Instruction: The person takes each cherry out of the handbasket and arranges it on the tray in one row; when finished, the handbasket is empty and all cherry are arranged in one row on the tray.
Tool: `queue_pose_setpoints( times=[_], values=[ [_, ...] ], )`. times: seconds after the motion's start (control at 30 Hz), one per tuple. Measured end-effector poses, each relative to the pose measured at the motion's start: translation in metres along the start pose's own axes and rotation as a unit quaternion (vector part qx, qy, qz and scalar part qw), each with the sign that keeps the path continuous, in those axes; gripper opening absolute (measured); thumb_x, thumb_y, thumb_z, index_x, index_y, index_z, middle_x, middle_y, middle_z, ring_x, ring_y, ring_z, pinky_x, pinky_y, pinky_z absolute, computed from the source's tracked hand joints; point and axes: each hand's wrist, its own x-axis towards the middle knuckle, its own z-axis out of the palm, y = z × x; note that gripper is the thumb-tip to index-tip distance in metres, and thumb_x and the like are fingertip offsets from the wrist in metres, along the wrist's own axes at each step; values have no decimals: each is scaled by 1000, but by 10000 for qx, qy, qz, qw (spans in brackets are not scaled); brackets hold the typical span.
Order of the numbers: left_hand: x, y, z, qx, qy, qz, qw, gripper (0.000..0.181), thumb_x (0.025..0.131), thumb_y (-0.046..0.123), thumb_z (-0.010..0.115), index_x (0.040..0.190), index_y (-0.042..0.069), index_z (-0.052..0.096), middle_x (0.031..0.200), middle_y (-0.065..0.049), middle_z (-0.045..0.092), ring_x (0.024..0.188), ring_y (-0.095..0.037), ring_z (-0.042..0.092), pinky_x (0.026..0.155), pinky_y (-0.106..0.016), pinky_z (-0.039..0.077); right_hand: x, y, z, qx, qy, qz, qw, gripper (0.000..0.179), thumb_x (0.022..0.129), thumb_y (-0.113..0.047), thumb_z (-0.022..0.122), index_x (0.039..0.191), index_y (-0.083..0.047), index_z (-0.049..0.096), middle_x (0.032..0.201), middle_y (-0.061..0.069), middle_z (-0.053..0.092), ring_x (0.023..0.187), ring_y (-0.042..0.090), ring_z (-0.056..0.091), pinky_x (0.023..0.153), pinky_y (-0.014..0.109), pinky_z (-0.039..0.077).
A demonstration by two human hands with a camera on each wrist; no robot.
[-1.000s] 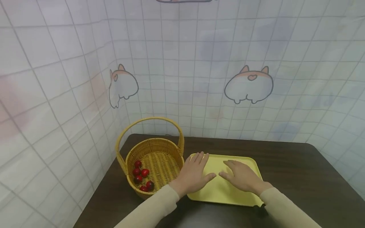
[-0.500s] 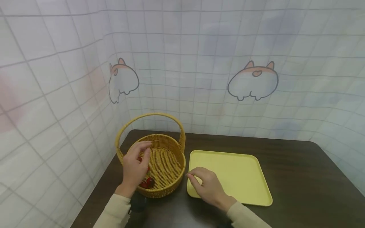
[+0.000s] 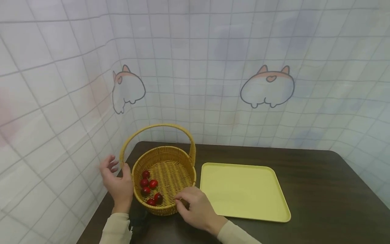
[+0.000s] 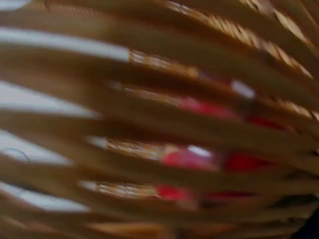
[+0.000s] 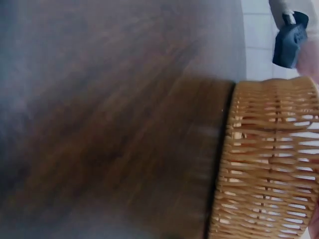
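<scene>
A yellow wicker basket [image 3: 164, 210] with a tall hoop handle stands at the table's left. Several dark red cherries [image 3: 153, 184] lie along the left of its floor. Beside the basket's left wall, at the handle's foot, is my left hand [image 3: 118, 186], thumb apart from loosely bent fingers. My right hand [image 3: 198, 208] is at the front right rim with loosely bent fingers; whether it touches the rim cannot be told. Blurred basket weave [image 4: 124, 124] fills the left wrist view, with red cherries [image 4: 199, 158] through its gaps. The right wrist view shows the basket wall [image 5: 269, 164].
A yellow tray [image 3: 243, 191] lies right of the basket on the dark wooden table [image 3: 317, 189]. A white gridded cloth [image 3: 189, 67] with cartoon animal drawings hangs behind and at the sides. A black device [image 5: 289, 45] is strapped at the left wrist.
Both hands have left the tray area and moved leftward. The left hand passed over the basket to its left side; the right hand came to its front right rim. Basket and tray stay put.
</scene>
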Motion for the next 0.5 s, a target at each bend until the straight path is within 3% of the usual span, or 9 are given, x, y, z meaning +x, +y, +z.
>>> queue_pose_setpoints(
  times=[0.1, 0.27, 0.37, 0.5],
  values=[
    [-7, -14, -1, 295, -407, -586, 9970, 34, 92, 4, 59, 125, -3, 55, 118, -14, 59, 101, -14, 53, 85, -21, 37, 2, 0, 3, -185, -228, -55, 9996, 9, 88, -12, 67, 93, -18, 73, 91, -9, 69, 88, 4, 62, 81, 22, 49],
    [-16, -28, -1, 593, -957, -1442, 9831, 20, 96, 12, 60, 110, -1, 67, 105, -14, 68, 89, -7, 55, 77, -21, 38, 5, 0, 1, -337, -627, 154, 9973, 9, 88, -14, 68, 93, -18, 73, 91, -10, 69, 87, 4, 61, 80, 23, 49],
    [-19, -33, 0, 157, -1209, -1933, 9735, 20, 97, 16, 61, 106, 1, 69, 103, -15, 69, 88, -6, 56, 78, -22, 39, 9, 0, 1, -345, -823, 412, 9952, 8, 89, -15, 67, 93, -18, 73, 92, -9, 69, 88, 4, 62, 80, 25, 49],
    [-19, -35, 2, -558, -1471, -2382, 9584, 22, 98, 15, 60, 108, -3, 67, 109, -19, 67, 100, -9, 58, 86, -17, 42, 22, -2, 3, -332, -1260, 1051, 9859, 10, 91, -17, 65, 97, -17, 74, 96, -8, 70, 90, 7, 65, 81, 28, 51]
  ],
)
